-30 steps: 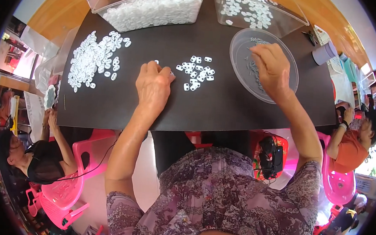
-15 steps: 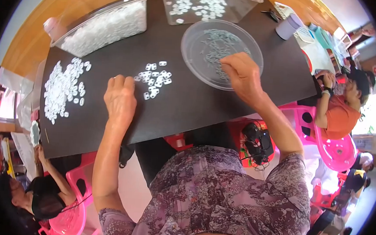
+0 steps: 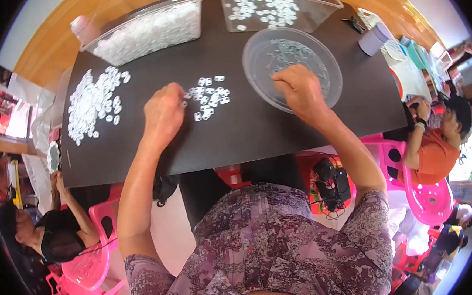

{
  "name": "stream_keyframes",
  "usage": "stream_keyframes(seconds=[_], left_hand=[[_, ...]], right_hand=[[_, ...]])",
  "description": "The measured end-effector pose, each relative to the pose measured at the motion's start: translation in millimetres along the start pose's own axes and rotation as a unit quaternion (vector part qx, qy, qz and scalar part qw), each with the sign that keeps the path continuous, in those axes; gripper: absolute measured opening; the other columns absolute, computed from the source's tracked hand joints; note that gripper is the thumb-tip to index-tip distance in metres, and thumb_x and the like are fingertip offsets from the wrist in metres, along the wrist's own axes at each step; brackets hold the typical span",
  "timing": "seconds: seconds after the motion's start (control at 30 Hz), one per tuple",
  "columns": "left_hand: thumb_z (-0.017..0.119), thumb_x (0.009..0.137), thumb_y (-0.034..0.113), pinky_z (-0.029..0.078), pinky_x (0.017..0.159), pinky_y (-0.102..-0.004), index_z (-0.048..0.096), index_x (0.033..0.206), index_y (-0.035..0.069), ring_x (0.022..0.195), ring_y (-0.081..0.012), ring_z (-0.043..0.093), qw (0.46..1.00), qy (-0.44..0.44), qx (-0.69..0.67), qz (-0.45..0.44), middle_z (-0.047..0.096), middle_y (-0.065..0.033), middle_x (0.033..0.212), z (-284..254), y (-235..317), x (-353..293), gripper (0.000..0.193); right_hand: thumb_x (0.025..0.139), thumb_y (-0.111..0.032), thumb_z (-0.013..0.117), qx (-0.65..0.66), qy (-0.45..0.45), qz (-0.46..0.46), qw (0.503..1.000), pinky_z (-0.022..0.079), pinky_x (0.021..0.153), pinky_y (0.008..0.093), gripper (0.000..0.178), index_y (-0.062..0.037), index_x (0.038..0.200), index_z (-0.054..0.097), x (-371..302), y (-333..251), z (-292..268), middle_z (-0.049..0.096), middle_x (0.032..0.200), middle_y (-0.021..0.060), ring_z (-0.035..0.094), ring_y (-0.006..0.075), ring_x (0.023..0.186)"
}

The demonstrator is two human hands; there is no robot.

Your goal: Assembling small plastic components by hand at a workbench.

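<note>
Many small white pieces (image 3: 216, 97) lie on your desk (image 3: 248, 127) beside your left hand (image 3: 163, 110), probably light, stiff, slippery; best pinched by their edges. Your right hand (image 3: 301, 91) curls over the round tray (image 3: 258, 68); whether either grips anything, I can't tell.

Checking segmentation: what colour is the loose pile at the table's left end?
The loose pile is white, clearest in the head view.
</note>
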State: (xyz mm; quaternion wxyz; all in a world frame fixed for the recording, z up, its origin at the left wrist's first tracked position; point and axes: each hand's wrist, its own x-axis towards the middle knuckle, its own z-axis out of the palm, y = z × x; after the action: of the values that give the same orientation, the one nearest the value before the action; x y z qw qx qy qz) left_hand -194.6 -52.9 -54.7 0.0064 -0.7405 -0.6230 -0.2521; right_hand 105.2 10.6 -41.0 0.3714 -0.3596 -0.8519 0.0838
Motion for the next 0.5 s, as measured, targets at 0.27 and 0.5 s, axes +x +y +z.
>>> stream_keyframes(seconds=[0.27, 0.5], left_hand=[[0.065, 0.078, 0.009, 0.043, 0.056, -0.0272, 0.064, 0.083, 0.004, 0.061, -0.0144, 0.054, 0.977, 0.055, -0.182, -0.095, 0.058, -0.0044, 0.071, -15.9, 9.0, -30.4, 0.007], [0.063, 0.086, 0.016, 0.037, 0.049, -0.0189, 0.061, 0.087, 0.001, 0.055, -0.0069, 0.050, 0.741, 0.022, -0.597, -0.306, 0.059, -0.0027, 0.069, -20.0, 50.3, -55.6, 0.015]], right_hand=[[0.074, 0.000, 0.064, 0.047, -0.002, -0.008, 0.999, 0.046, 0.065, 0.0329, 0.010, -0.0001, 0.085, 0.064, 2.2, -54.4, 3.2, 0.061, 0.076, 0.0114, 0.057, 0.0272, 0.072], [0.075, 0.000, 0.064, 0.235, -0.040, 0.020, 0.971, 0.046, 0.062, 0.0316, 0.009, 0.0002, 0.084, 0.064, -6.1, -110.6, 54.1, 0.061, 0.075, 0.0101, 0.058, 0.0223, 0.070]])
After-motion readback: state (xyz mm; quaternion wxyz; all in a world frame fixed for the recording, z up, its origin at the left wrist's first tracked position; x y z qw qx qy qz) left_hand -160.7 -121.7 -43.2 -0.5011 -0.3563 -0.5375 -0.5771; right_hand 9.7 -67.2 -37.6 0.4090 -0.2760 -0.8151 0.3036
